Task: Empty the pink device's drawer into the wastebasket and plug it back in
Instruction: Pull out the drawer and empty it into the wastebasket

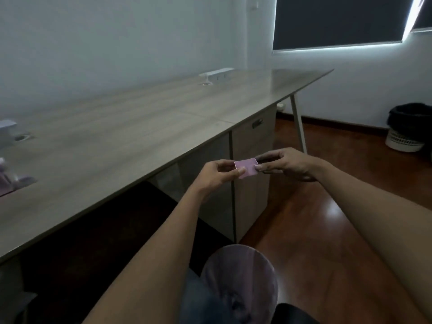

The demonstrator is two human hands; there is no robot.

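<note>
A small pink box-shaped piece, the pink device's drawer (247,167), is held in the air in front of the desk edge. My left hand (218,174) pinches its left end and my right hand (286,165) pinches its right end. Its inside is not visible. A white wastebasket (405,130) with a black liner stands on the floor at the far right against the wall, well away from both hands. At the left edge of the desk a blurred pink and white object (9,176) is partly in view.
A long wooden desk (140,122) runs from lower left to upper right, with white socket units (216,74) near the wall. Cabinets (253,174) stand under it. A round pinkish stool seat (238,277) is below my arms. The floor is shiny red-brown wood.
</note>
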